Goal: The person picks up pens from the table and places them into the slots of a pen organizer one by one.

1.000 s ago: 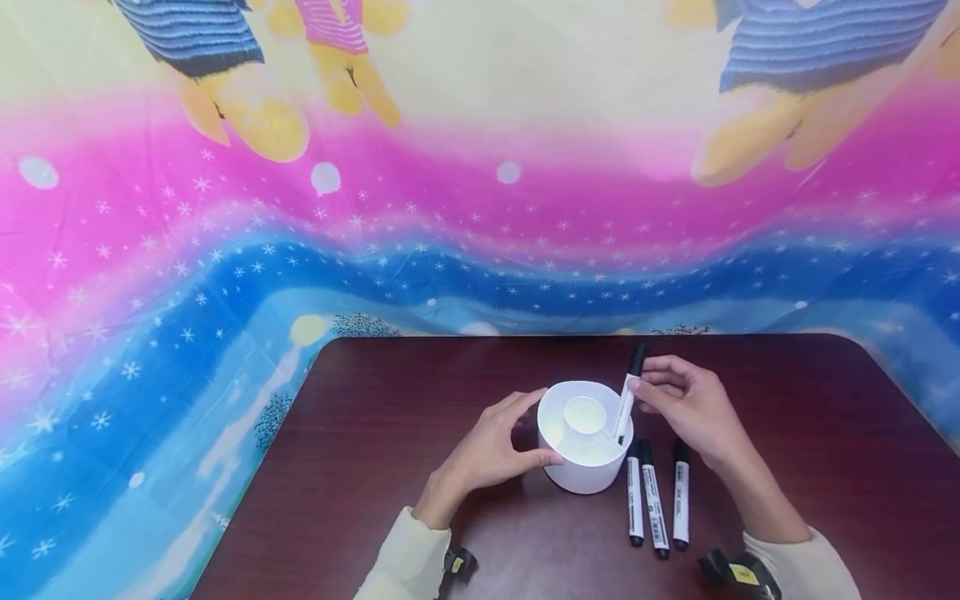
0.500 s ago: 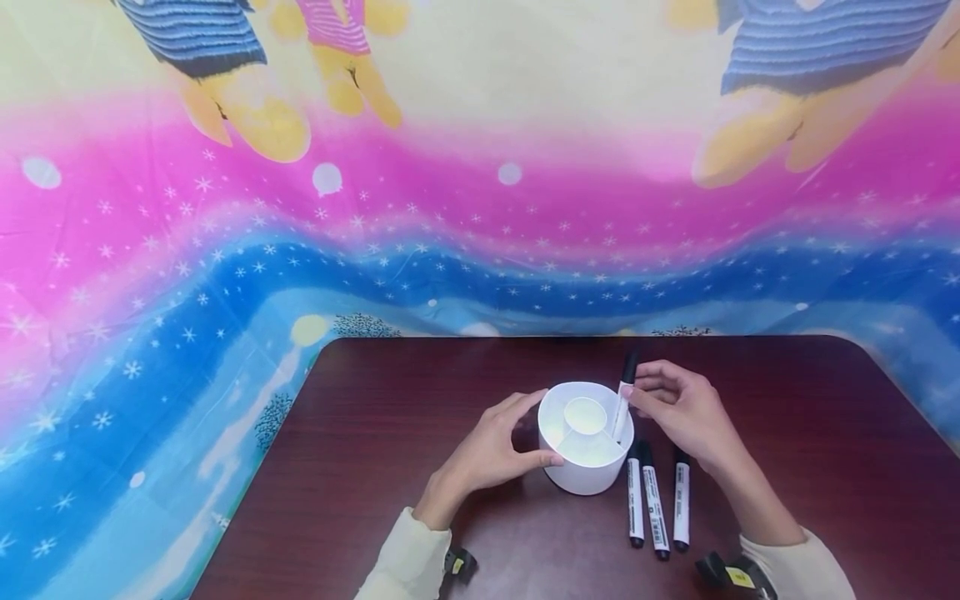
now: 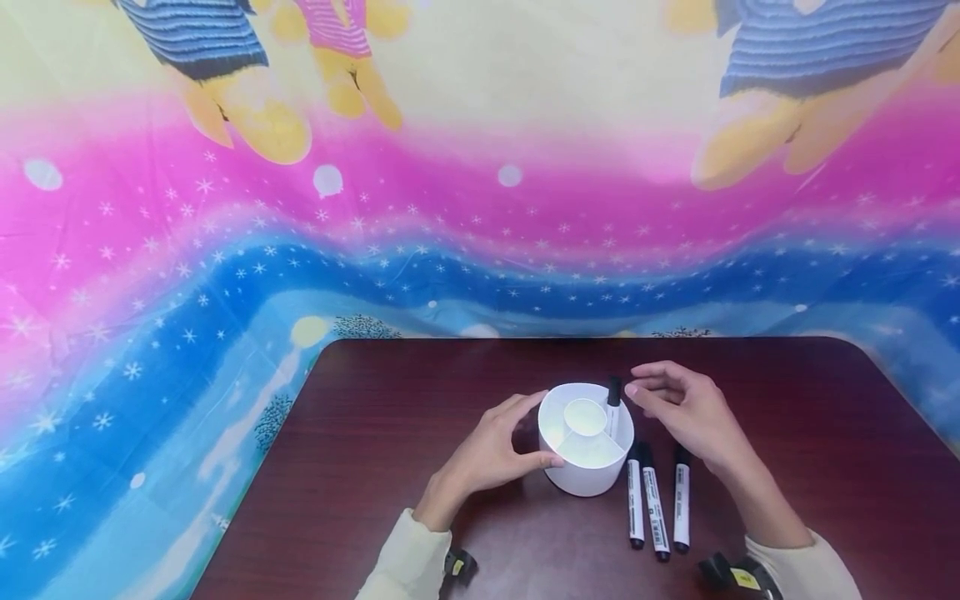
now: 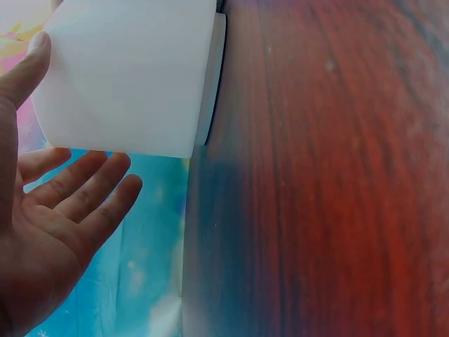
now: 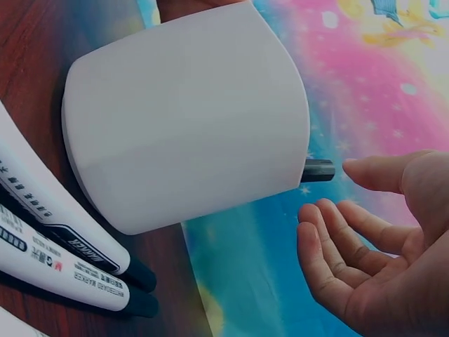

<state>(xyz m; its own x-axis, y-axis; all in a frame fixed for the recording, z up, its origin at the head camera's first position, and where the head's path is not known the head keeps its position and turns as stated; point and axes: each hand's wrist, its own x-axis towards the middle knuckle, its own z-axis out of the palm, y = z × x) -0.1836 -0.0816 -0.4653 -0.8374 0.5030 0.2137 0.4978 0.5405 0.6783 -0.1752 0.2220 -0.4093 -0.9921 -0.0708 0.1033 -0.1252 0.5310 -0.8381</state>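
Note:
A round white pen holder point(image 3: 586, 477) with a central cup and dividers stands on the table. My left hand point(image 3: 491, 446) holds its left side, thumb on the near wall and fingers around the far side; the left wrist view shows this thumb point(image 4: 31, 67) beside the holder's wall. One whiteboard marker point(image 3: 613, 404) stands in the holder's right compartment, black cap up, its lower part hidden. Just right of it, my right hand point(image 3: 693, 412) hovers with nothing in it. In the right wrist view its relaxed fingers point(image 5: 337, 242) are apart from the marker's black end point(image 5: 319, 170).
Three white markers with black ends lie on the table right of the holder: a left one point(image 3: 636, 500), a middle one point(image 3: 656, 508) and a right one point(image 3: 681, 504). Behind the dark wooden table point(image 3: 420, 367) hangs a colourful printed cloth point(image 3: 450, 208).
The marker has gone down into the holder's right compartment and now stands more upright. My right hand has let go of it; my left hand has stayed on the holder.

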